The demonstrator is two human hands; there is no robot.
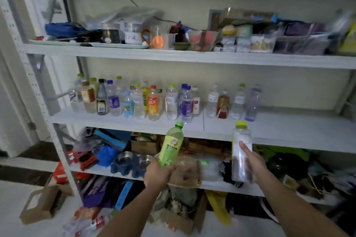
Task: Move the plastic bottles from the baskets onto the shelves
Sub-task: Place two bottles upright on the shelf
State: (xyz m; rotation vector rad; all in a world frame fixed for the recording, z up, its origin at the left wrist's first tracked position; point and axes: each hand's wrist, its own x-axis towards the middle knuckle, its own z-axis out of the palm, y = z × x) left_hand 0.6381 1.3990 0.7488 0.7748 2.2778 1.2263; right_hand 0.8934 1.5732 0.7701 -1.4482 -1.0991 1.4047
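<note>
My left hand (pixel 158 173) grips the base of a green plastic bottle (pixel 172 145) with a green cap, tilted slightly right, just below the middle shelf (pixel 269 127). My right hand (pixel 252 163) holds a clear bottle (pixel 241 152) with a yellow-green cap upright, thumb across its front, also in front of that shelf's edge. Several plastic bottles (pixel 154 100) stand in rows on the left and middle of the middle shelf. No basket is in view.
The top shelf (pixel 192 57) is crowded with jars, containers and bags. The lower shelf (pixel 123 159) holds metal bowls, blue items and clutter. Cardboard boxes (pixel 38 206) and bags lie on the floor. The right part of the middle shelf is bare.
</note>
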